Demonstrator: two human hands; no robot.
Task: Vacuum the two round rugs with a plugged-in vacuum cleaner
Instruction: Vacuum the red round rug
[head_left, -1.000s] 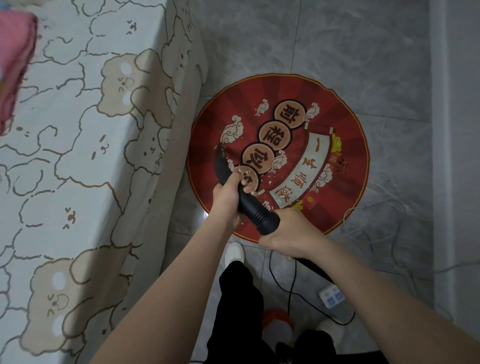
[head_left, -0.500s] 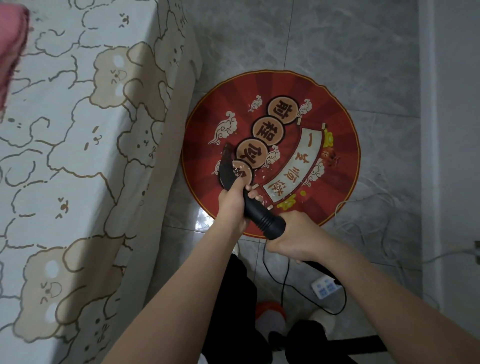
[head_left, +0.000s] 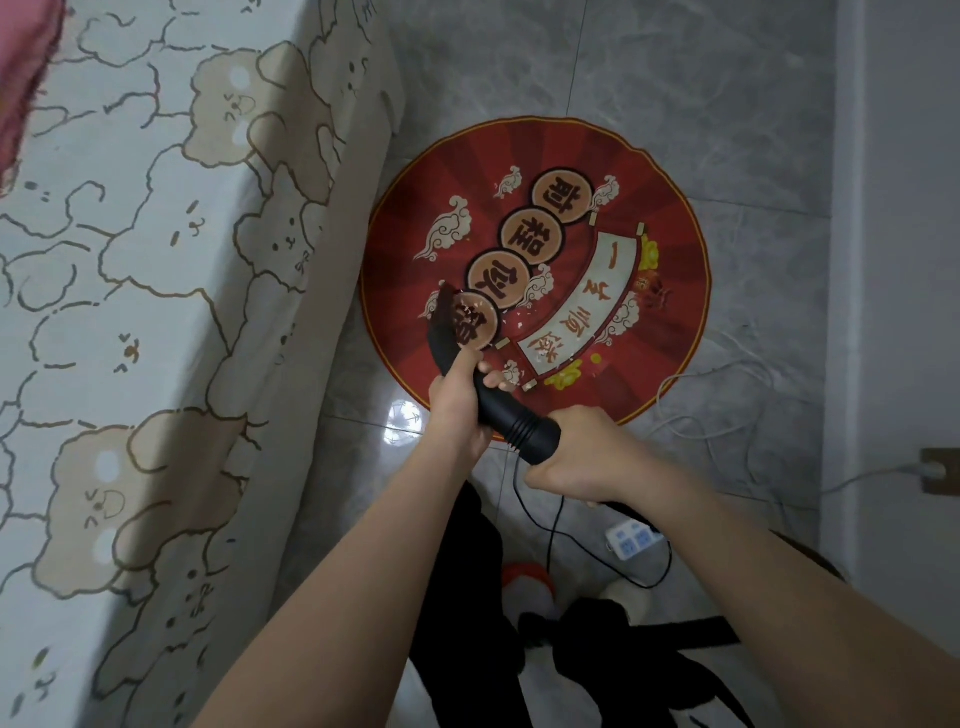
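Grey tile floor, red rug (head_left: 535, 270) beside the bed. Both hands, left (head_left: 457, 400) and right (head_left: 587, 457), wrapped round the vacuum (head_left: 511, 415), nozzle at the rug's 8 o'clock. Cord (head_left: 550, 525) near the feet could snag, imo.

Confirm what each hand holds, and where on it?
Both grip the black vacuum cleaner: left hand round the narrow nozzle section, right hand round the thicker body behind the ribbed collar.

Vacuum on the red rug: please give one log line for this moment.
left hand grips vacuum | right hand grips vacuum | nozzle on red rug crumbs
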